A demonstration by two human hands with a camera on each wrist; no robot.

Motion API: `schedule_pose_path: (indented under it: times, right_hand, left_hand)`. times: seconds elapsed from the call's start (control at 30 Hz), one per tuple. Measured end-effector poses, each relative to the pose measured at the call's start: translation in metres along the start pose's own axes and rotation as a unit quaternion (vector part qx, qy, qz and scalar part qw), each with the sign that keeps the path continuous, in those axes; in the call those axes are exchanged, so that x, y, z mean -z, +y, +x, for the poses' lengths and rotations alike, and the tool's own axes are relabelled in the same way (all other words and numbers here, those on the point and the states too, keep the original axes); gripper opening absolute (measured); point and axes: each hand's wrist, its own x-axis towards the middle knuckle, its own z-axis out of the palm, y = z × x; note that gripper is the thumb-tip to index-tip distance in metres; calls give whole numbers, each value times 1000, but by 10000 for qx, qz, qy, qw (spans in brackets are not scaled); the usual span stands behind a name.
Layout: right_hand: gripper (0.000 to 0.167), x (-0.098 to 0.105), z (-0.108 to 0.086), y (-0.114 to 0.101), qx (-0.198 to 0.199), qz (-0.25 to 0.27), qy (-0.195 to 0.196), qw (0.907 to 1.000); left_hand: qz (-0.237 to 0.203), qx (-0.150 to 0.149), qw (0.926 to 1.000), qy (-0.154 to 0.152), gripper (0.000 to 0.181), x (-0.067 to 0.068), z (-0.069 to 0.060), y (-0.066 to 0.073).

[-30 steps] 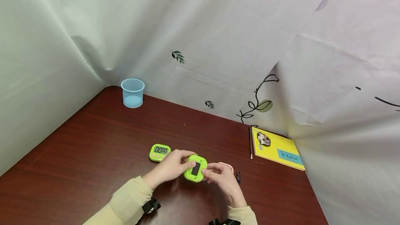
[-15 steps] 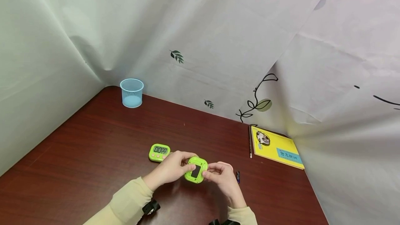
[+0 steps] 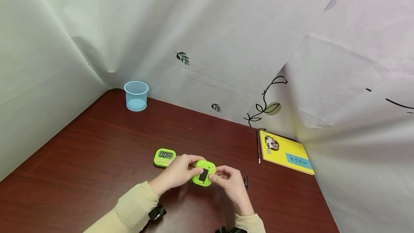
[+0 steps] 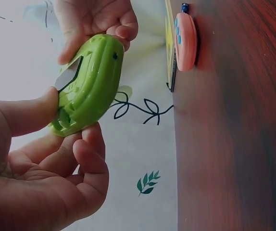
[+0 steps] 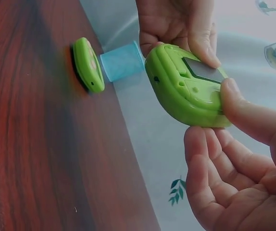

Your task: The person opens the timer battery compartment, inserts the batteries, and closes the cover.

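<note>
Both hands hold a green timer (image 3: pixel 204 173) above the table, its back with a dark rectangle turned upward. The left hand (image 3: pixel 179 171) pinches its left side, thumb on the back beside the dark patch. On the opposite side the right hand (image 3: pixel 231 184) pinches the edge between thumb and fingers. In the left wrist view the timer (image 4: pixel 92 84) is seen edge-on between the hands; the right wrist view shows the timer (image 5: pixel 186 86) with fingers beneath it. A second green timer (image 3: pixel 164 158), reading 00:00, lies just left of the left hand.
A blue cup (image 3: pixel 136 96) stands at the back left. At the right lie a yellow book (image 3: pixel 286 152), a pencil (image 3: pixel 258 146) beside it and a small dark battery-like item (image 3: pixel 246 183). A pink timer (image 4: pixel 186 42) shows in the left wrist view.
The held timer has risen slightly, with both hands still on it. The pink timer behind the right hand has gone out of sight in the head view.
</note>
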Motion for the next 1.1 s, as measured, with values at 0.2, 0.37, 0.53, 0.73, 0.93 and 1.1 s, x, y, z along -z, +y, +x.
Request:
schedule_pose_path:
  times: [0.2,0.37,0.53,0.73,0.93,1.1]
  right_hand:
    - [28,-1,-2,-1,-133,-114,291,9994]
    - [26,-1,-2,-2,-25,-42,511,9987]
    - [23,-2,-2,-1,238,-201,662,9973]
    - [17,-7,-4,-8,511,-555,955,9926]
    - [21,-16,-17,-33,1324,-1140,1111,9783]
    - [26,-18,-15,-28,2372,-1531,1119,9528]
  left_hand:
    - [372,204,9988,262,32,-2,-1,1]
    - [696,97,9969,343,19,-2,-2,-1]
    - [694,112,9971,303,15,-2,-3,-3]
    - [672,190,9966,434,24,-2,-3,-4]
    - [565,399,9970,351,41,-1,-3,-3]
    - [500,574,9971,63,52,0,-2,-3]
